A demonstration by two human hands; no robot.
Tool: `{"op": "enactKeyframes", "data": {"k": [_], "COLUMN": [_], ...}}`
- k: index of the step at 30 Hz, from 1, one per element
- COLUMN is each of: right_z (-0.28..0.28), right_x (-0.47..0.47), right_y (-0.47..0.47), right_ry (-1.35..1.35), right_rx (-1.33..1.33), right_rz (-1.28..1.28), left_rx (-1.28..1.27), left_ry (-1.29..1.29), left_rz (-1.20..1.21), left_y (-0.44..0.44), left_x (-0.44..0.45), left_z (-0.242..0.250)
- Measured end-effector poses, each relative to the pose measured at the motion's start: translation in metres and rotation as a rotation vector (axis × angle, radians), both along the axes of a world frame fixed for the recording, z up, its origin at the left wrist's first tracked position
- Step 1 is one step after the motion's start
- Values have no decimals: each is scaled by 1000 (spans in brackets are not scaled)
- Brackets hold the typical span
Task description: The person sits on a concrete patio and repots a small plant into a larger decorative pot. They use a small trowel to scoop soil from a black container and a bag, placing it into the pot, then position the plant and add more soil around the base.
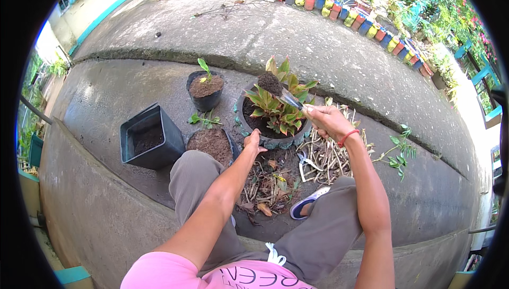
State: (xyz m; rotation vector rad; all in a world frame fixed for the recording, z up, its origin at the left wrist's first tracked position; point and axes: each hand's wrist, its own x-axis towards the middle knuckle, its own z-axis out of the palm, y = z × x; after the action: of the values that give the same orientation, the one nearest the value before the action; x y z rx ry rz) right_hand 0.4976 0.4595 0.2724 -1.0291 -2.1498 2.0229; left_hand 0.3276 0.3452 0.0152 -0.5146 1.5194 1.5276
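My right hand [327, 121] grips a hand trowel [291, 99] by its handle. A heap of dark soil [270, 83] sits on its blade, above the plants. Below it stands a round pot [287, 142] with a rough, greenish outer wall. Several leafy plants with green and reddish leaves [274, 108] grow in it, and dark soil shows at the left inside. My left hand [253, 142] rests at the pot's near rim with the fingers over the edge and the thumb apart. White-handled pruning shears [306, 165] lie on the ground, right of the dry leaf litter [267, 187].
A square black pot [153, 140] with some soil lies tipped at left. Beside it are a soil-filled black bag [210, 144] and a potted seedling [205, 86]. Cut stems [328, 157] are heaped at right. A concrete ledge [238, 64] runs behind; painted bottles [342, 12] line a garden bed.
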Motion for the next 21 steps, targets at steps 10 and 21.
{"op": "enactKeyframes", "data": {"k": [10,21], "right_z": [-4,-11], "right_x": [-30,-30], "right_y": [3,6], "right_ry": [5,19], "right_rx": [-9,-17], "right_rz": [18,1], "left_rx": [16,146], "left_ry": [-25,-391], "left_rz": [87,490], "left_y": [3,57], "left_x": [12,98], "left_z": [-6,1]}}
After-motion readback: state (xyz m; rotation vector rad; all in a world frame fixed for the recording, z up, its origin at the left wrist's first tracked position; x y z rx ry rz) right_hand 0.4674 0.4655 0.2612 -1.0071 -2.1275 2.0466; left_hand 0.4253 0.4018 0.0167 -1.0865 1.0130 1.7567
